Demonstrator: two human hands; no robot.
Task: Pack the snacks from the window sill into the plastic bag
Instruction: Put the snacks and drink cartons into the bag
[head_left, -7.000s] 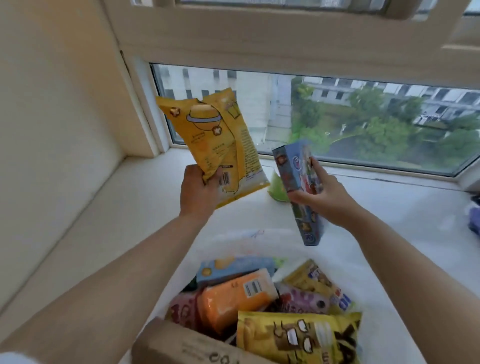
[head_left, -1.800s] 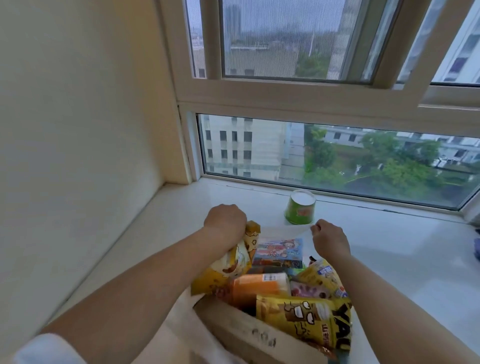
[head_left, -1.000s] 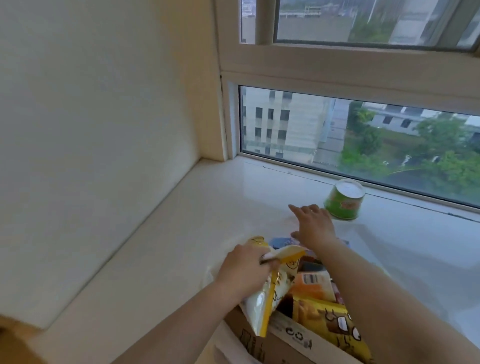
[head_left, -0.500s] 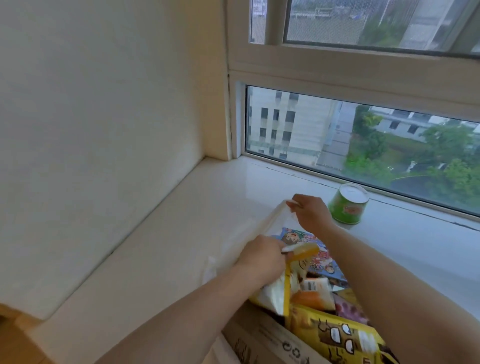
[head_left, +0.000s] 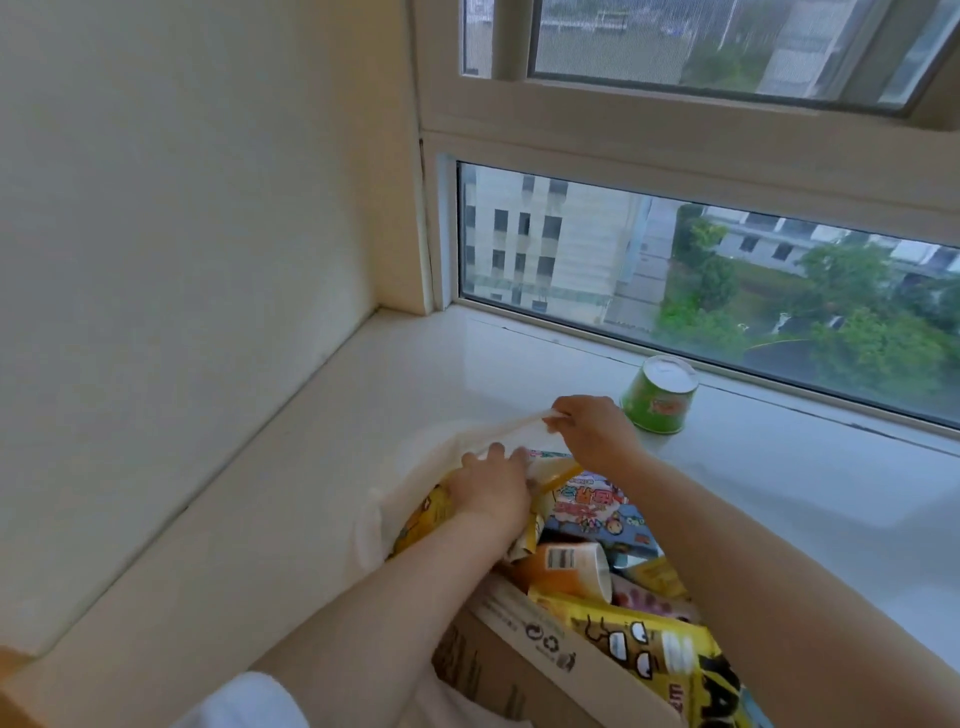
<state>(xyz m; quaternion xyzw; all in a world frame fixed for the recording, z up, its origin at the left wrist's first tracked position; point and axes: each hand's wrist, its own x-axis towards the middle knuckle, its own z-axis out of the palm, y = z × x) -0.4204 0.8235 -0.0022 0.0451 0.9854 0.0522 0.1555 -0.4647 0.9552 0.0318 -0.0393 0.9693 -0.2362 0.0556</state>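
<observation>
A white translucent plastic bag (head_left: 410, 467) lies open on the window sill (head_left: 322, 467), full of snack packets. My right hand (head_left: 592, 434) pinches the bag's far rim and lifts it. My left hand (head_left: 491, 488) grips the top of a yellow snack packet (head_left: 423, 519) and holds it inside the bag's left side, under the raised rim. A blue cartoon packet (head_left: 592, 512), an orange packet (head_left: 563, 566) and a yellow packet with cartoon eyes (head_left: 639, 644) lie in the bag. A green cup snack (head_left: 658, 397) stands upside down on the sill, just beyond my right hand.
A cardboard box (head_left: 493, 660) sits at the near edge of the bag, below my left forearm. A cream wall (head_left: 182, 260) closes the sill on the left, and the window pane (head_left: 675, 280) runs along the back.
My left hand has pushed the yellow packet lower into the bag. My right hand has pulled the bag's rim up and over it. The green cup has not moved.
</observation>
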